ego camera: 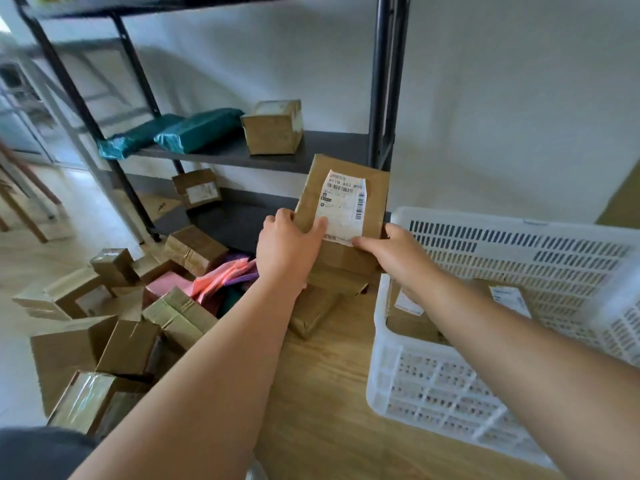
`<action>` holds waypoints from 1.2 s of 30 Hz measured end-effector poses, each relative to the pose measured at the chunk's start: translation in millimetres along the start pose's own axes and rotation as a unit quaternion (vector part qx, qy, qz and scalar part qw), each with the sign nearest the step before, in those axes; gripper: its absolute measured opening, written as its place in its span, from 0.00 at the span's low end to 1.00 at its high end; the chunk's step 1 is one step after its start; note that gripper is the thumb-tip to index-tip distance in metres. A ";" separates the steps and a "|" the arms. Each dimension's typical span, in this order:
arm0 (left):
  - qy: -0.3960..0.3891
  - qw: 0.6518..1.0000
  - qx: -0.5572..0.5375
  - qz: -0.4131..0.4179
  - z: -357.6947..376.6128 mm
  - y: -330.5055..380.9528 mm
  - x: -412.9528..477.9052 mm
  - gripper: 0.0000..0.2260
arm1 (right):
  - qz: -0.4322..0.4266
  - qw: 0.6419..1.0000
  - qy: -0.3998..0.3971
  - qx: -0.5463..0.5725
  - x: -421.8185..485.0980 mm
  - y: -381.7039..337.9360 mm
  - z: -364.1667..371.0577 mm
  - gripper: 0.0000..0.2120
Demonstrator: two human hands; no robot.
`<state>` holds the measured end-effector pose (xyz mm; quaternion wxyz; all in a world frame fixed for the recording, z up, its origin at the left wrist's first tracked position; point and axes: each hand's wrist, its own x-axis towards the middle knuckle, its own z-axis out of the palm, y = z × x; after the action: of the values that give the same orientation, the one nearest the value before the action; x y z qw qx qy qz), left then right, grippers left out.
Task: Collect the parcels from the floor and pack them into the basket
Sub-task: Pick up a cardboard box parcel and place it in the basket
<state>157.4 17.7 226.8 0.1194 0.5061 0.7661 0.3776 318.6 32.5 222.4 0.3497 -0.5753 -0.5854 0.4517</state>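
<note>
- Head view: the black metal shelving rack (381,98) fills the back wall. Teal mailers (201,129) and a cardboard box (273,129) sit on its middle shelf, and we take these as already sorted, not ours to collect.
- The white slotted basket (433,386) stands on the wooden floor at our right, near the heap, so each carry is short. A few labelled boxes (509,299) already lie inside it.
- The heap of parcels (128,344) sprawls on the floor at our left, brown cartons tumbled at all angles over pink mailers (221,278). Much is left to gather, so we judge the task to be at an early stage.
- The flat cardboard parcel (375,188) is the one in hand. We hold it upright and lifted between heap and basket, just beside the basket's far corner and in front of the rack's lower shelf.
- Our left hand (287,251) grips its left edge, thumb across the face and fingers curled behind.
- Our right hand (394,252) pinches the lower right edge, thumb on the front. Two hands keep the wide, thin box from twisting.
- The shipping label (344,206) faces us, likely so we can read it before packing.
</note>
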 end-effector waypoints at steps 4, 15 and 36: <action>-0.015 0.998 -0.029 0.053 16.0 39.4 3.6 0.27 | -0.005 0.999 0.029 0.018 5.3 -7.9 -43.9 0.20; -0.220 0.966 -0.061 0.120 112.7 131.4 -3.9 0.19 | 0.018 0.992 0.101 -0.073 21.4 21.1 -188.4 0.24; -0.535 0.839 -0.044 0.085 396.8 195.2 -105.5 0.17 | 0.292 0.919 0.206 -0.167 52.2 222.0 -352.8 0.27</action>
<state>563.9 147.4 70.0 0.5006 0.6869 0.5192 0.0898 720.9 113.2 132.5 0.2144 -0.8510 -0.3734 0.3006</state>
